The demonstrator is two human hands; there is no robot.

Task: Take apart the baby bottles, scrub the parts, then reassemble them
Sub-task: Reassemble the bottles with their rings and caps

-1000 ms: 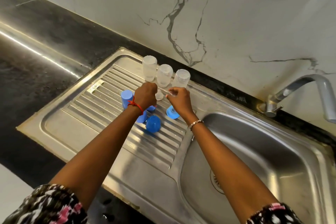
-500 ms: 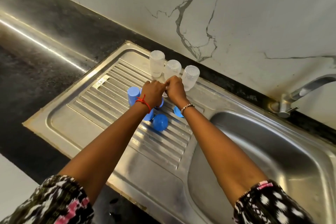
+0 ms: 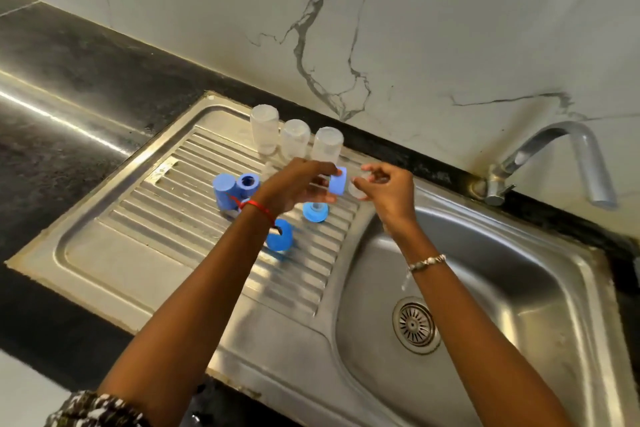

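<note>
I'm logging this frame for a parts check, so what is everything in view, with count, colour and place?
Bottle bodies: three, clear, standing in a row at the drainboard's back.
Blue bottle parts: five, four on the drainboard, one held.
Clear teat: one, held over the drainboard edge.
Sink: one, steel, basin at right.
Tap: one, steel, behind the basin.
Wall: white marble.
Counter: black.
Left hand: holds a blue part.
Right hand: holds the teat.

Three clear bottles [image 3: 294, 139] are standing upside down in a row; blue caps [image 3: 224, 191] and rings [image 3: 315, 212] are lying nearby, one ring [image 3: 338, 180] being held.
</note>
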